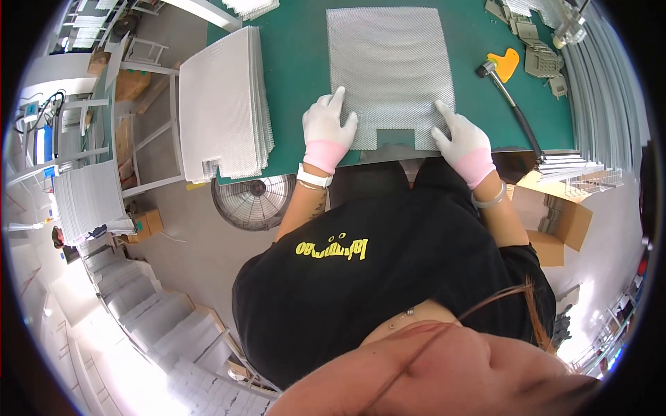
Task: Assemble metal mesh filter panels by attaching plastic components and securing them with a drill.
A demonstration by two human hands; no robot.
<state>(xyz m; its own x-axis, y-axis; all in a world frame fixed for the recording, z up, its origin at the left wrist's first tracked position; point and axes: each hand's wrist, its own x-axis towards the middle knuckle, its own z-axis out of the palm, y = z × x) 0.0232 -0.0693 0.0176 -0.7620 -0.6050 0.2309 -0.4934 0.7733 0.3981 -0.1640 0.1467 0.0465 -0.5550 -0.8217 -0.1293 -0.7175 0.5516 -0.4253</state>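
Observation:
A silver metal mesh sheet (390,66) lies flat on the green tabletop before me, with a rectangular notch in its near edge. My left hand (328,132), in a white glove with a pink cuff, rests at its near left corner, index finger stretched out and thumb apart. At the near right corner, my right hand (463,141) wears a matching glove. Its index finger points along the sheet's edge and its thumb touches the mesh. Both hands look open, with the outer fingers partly bent. Left of the sheet stands a stack of similar notched mesh sheets (220,104).
On the green table (479,114), a black-handled hammer (515,107) lies at the right beside a yellow-orange flat piece (505,64). Greyish metal parts (541,59) and long pale strips (600,90) line the far right. Below stand a round fan (255,201) and a cardboard box (572,225).

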